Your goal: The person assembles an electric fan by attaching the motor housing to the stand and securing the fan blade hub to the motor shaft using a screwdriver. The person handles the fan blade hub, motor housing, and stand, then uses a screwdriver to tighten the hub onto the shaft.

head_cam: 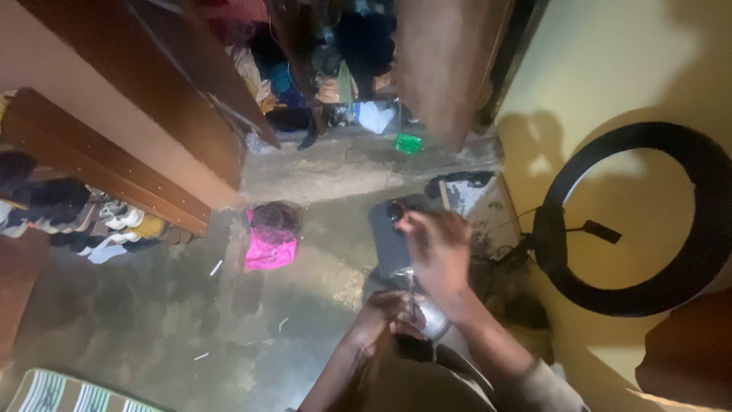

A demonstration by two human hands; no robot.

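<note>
Left hand [385,317] clenched around small pale container [433,318]; right hand [436,248] pinching thin rod [410,286] (identity unclear) above it, over floor [152,320].

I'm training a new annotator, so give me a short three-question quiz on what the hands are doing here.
1. True or false: the right hand is at a dark phone.
2. What colour is the bag on the floor? A green, B pink, C white
3. Which hand grips the pale round thing with a thin rod?

Key: 1 true; 2 B; 3 the left hand.
</note>
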